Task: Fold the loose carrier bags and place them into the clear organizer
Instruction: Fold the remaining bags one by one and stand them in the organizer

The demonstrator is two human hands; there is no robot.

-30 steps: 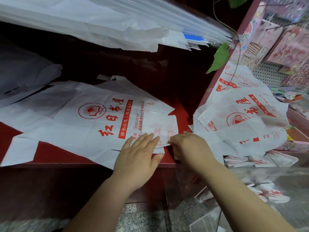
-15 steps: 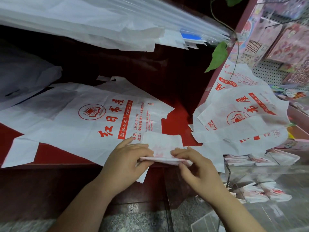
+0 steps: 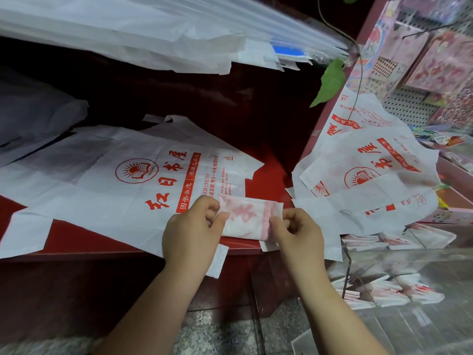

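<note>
A small folded white carrier bag (image 3: pixel 245 219) with faint red print is held just above the front edge of the red counter (image 3: pixel 268 175). My left hand (image 3: pixel 192 229) pinches its left end and my right hand (image 3: pixel 294 231) pinches its right end. A large flat white bag (image 3: pixel 133 180) with red print lies spread on the counter to the left. A heap of loose printed bags (image 3: pixel 371 180) lies to the right. The clear organizer (image 3: pixel 409 272) stands at the lower right and holds several folded bags (image 3: pixel 399 293).
Stacks of white and clear plastic bags (image 3: pixel 153 34) hang over the back of the counter. A green leaf on a vine (image 3: pixel 330 83) dangles at the right. Pink packaged goods on a pegboard (image 3: pixel 435 60) fill the far right. Grey bags (image 3: pixel 33 114) lie at the left.
The bag's end was pressed flat on the counter one second ago. Both hands then folded it into a small packet and lifted it off the counter's edge.
</note>
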